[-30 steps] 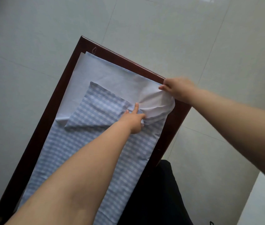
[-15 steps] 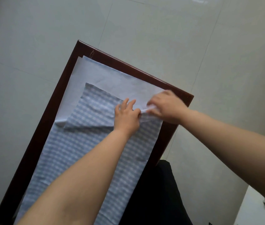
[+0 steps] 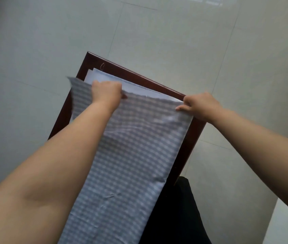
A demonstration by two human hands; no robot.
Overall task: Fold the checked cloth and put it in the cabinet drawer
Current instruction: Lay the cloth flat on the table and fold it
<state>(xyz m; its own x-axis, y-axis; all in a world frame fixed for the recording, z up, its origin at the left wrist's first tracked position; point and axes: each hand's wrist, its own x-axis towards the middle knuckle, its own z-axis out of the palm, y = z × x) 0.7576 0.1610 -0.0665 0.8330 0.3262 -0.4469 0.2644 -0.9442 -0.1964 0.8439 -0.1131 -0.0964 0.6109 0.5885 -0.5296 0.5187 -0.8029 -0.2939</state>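
Currently: blue-and-white checked cloth [image 3: 131, 155] lies long on dark red wooden surface [image 3: 190, 138]. Left hand [image 3: 107, 93] grip closed on far edge; right hand [image 3: 198, 106] pinches far corner. Folding unfinished; drawer step pending.

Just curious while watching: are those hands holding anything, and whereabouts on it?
Both grip the blue-and-white checked cloth along its far edge: the left hand near the far-left corner, the right hand at the far-right corner.
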